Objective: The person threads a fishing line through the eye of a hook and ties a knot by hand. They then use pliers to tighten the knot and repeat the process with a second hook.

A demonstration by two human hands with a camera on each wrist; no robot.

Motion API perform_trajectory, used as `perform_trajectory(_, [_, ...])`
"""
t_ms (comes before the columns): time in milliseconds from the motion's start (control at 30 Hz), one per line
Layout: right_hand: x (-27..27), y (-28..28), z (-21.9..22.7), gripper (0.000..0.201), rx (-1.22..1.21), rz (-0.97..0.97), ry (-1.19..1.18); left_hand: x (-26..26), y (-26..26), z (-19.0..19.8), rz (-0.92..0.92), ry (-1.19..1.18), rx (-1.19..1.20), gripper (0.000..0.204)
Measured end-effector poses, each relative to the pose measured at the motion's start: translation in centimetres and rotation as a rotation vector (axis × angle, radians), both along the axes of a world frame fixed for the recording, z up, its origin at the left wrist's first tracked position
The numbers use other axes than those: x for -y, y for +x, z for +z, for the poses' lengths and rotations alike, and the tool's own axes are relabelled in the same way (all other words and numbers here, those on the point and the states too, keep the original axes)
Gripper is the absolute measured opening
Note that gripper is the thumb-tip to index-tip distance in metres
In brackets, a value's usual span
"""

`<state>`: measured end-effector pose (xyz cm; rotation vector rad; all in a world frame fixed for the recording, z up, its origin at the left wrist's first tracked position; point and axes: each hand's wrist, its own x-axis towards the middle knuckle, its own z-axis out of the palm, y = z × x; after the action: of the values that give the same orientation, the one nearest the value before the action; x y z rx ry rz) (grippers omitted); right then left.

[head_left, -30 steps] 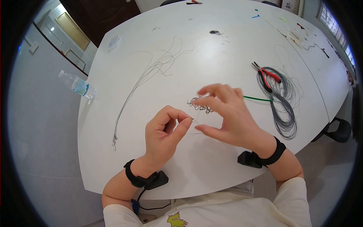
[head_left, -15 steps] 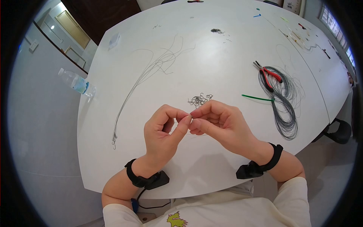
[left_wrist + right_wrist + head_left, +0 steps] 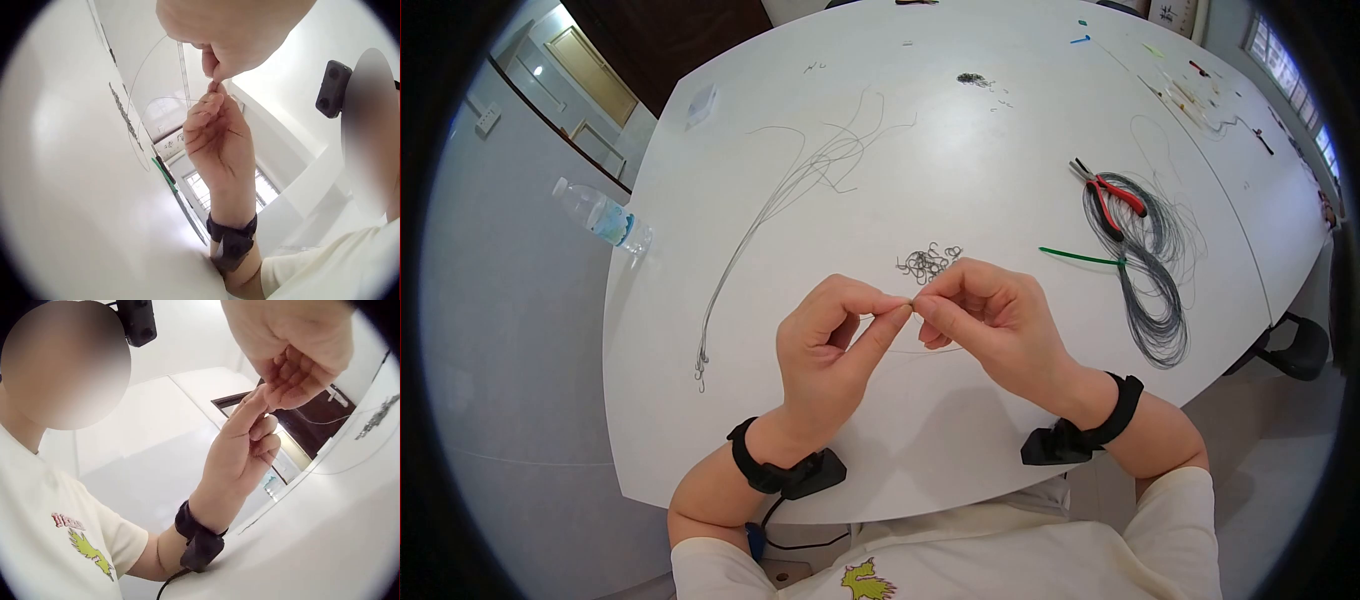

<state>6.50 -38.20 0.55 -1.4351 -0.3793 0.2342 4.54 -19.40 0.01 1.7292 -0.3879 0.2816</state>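
Closing from its spread pose of 1 second ago, the right hand (image 3: 1005, 325) is now meeting the left hand (image 3: 825, 345), fingertips against fingertips. Both are keeping a narrow pinch, their fingers curling round a thin line (image 3: 915, 353). Whatever tiny piece is sitting at the pinch itself is hiding behind thumbs and fingers, too small for me to make out. From the grip the line is looping out below and between the hands, its ends getting lost from view.

Just beyond the grip, a pile of hooks (image 3: 925, 263) is lying on the table (image 3: 960, 440), its near edge partly disappearing behind the right hand. Left of the grip, a bundle of strands (image 3: 745, 243) is stretching away, hooks showing at its near end. Well to the right, a dark coil (image 3: 1157, 320) is resting with red-handled pliers (image 3: 1122, 195) on it and a green strip (image 3: 1080, 257) pointing towards the hands. Farther left, a bottle (image 3: 608, 220) is lying tilted at the table's edge.
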Motion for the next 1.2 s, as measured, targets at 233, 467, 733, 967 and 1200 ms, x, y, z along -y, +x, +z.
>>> perform_trajectory(233, [0.2, 0.4, -0.4, 0.014, 0.112, -0.051, -0.095, -0.3, 0.4, -0.3, -0.004, -0.024, -0.243, 0.003])
perform_trajectory(467, [0.4, 0.6, -0.4, 0.015, 0.09, -0.043, -0.106, -0.4, 0.5, 1.1, 0.044, 0.191, -0.019, 0.013])
perform_trajectory(733, [0.3, 0.5, -0.4, 0.014, 0.129, -0.042, -0.133, -0.7, 1.2, -0.2, 0.019, 0.256, 0.233, 0.012])
perform_trajectory(967, [0.2, 0.4, -0.2, 0.012, 0.256, -0.06, -0.197, -0.5, 0.7, 0.9, 0.017, 0.289, 0.033, 0.005])
perform_trajectory(1200, [0.1, 0.5, -0.8, 0.013, 0.148, -0.031, -0.168, -0.5, 0.7, 0.5, 0.01, 0.248, -0.031, 0.004])
